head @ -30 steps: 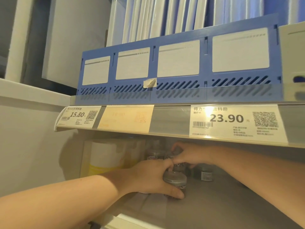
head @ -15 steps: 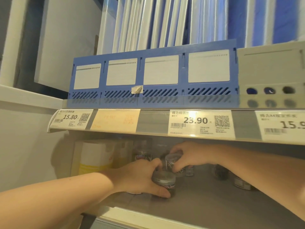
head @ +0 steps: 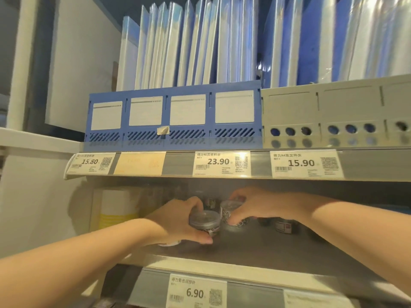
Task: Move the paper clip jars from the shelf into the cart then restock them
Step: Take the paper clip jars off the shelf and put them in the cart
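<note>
left hand (head: pixel 178 221) curls round front jar (head: pixel 204 220) near shelf (head: pixel 278 247) edge | right hand (head: pixel 255 205) pinches second jar (head: pixel 231 211) just behind, tilted | spare jars (head: pixel 283 226) farther back | risk: held jars nearly touch, may knock together and slip when drawn out

jars (head: pixel 205 220): clear glossy plastic | shelf (head: pixel 266 247): smooth grey metal | price tags (head: pixel 221 163): paper
</note>
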